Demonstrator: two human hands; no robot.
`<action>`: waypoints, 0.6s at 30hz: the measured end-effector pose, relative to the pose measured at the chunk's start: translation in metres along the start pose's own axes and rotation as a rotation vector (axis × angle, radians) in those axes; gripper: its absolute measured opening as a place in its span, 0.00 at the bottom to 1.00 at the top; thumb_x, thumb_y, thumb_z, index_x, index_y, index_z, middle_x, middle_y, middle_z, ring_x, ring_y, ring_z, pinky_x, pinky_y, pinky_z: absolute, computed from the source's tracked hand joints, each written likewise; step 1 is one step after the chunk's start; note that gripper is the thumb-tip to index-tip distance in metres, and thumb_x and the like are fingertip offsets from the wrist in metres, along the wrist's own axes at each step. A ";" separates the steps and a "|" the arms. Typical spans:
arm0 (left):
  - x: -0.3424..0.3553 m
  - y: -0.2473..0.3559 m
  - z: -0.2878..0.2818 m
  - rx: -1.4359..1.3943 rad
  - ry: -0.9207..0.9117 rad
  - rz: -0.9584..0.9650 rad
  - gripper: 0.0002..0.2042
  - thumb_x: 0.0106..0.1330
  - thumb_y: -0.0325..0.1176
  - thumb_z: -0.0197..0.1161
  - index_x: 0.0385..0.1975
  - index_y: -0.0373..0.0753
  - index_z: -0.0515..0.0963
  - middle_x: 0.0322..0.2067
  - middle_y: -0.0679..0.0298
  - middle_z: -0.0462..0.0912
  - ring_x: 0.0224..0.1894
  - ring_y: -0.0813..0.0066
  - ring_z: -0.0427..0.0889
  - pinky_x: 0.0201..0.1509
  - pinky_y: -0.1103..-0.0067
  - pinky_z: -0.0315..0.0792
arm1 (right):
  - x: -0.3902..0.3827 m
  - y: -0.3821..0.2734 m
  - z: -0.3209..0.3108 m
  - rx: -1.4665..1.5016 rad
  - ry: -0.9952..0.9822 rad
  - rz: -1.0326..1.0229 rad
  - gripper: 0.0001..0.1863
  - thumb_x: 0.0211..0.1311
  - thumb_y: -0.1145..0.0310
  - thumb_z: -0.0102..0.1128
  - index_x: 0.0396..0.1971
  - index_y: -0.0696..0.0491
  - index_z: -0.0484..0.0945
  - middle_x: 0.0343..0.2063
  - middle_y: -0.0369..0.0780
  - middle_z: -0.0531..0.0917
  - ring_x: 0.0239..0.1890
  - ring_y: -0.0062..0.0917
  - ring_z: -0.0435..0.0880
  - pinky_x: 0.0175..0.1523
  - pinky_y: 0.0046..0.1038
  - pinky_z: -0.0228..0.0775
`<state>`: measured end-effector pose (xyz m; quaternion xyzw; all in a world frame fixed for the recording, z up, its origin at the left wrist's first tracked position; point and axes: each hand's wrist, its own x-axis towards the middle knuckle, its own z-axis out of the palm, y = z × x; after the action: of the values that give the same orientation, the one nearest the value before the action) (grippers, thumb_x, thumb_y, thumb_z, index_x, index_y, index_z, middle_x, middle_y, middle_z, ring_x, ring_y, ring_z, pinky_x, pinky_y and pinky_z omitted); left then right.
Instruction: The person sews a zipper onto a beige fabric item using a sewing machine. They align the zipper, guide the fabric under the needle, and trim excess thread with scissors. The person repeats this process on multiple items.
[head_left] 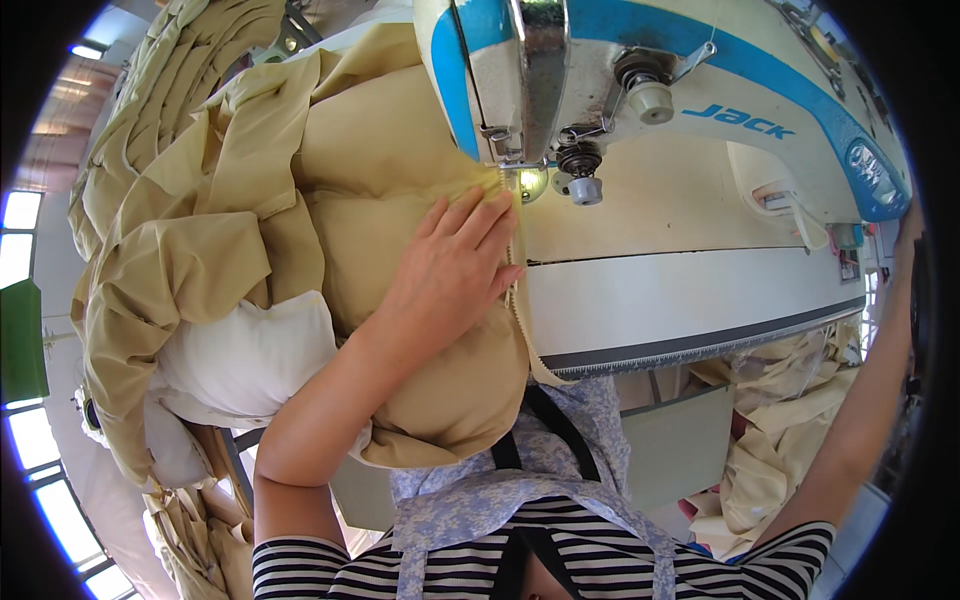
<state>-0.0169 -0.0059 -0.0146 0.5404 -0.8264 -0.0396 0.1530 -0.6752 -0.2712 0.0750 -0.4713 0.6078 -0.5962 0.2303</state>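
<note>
My left hand point(455, 245) lies flat on a padded tan fabric piece point(365, 150), with its fingers stretched toward the presser foot point(515, 168) of the sewing machine point(620, 40). Its thumb rests by a tan zipper tape point(523, 325) running along the piece's right edge. The tape's upper end passes under the foot, and its lower end hangs over the table's front edge. My right arm point(850, 430) reaches up along the right rim to the machine's far end. Fingers of that hand are hidden at the dark picture edge.
A ruler strip point(700, 348) edges the white machine table point(690, 290). Loose tan fabric point(200, 250) is heaped at left over white stuffing point(250, 345). More tan cloth point(780, 450) lies below the table at right. A small lamp point(533, 185) glows beside the needle area.
</note>
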 end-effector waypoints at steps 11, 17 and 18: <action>-0.014 0.002 0.000 0.030 -0.008 0.008 0.27 0.61 0.39 0.69 0.59 0.35 0.74 0.62 0.62 0.73 0.66 0.55 0.71 0.68 0.61 0.68 | -0.009 0.040 -0.011 0.132 0.080 -0.071 0.29 0.81 0.49 0.41 0.64 0.59 0.69 0.62 0.44 0.76 0.64 0.32 0.75 0.70 0.35 0.61; -0.034 0.012 -0.004 0.016 -0.028 0.006 0.29 0.58 0.39 0.71 0.60 0.35 0.74 0.64 0.62 0.71 0.67 0.56 0.70 0.69 0.60 0.67 | -0.039 0.054 -0.002 0.266 0.050 0.030 0.26 0.81 0.53 0.41 0.63 0.59 0.69 0.66 0.43 0.73 0.64 0.29 0.74 0.68 0.33 0.65; -0.038 0.014 -0.005 0.009 -0.035 0.010 0.30 0.57 0.39 0.71 0.60 0.35 0.73 0.64 0.62 0.71 0.67 0.56 0.70 0.69 0.60 0.67 | -0.049 0.051 0.002 0.176 0.038 -0.016 0.25 0.81 0.53 0.41 0.63 0.58 0.70 0.65 0.43 0.74 0.64 0.29 0.75 0.68 0.33 0.65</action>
<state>-0.0141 0.0345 -0.0147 0.5362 -0.8318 -0.0447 0.1363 -0.6669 -0.2386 0.0131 -0.4429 0.5535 -0.6579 0.2543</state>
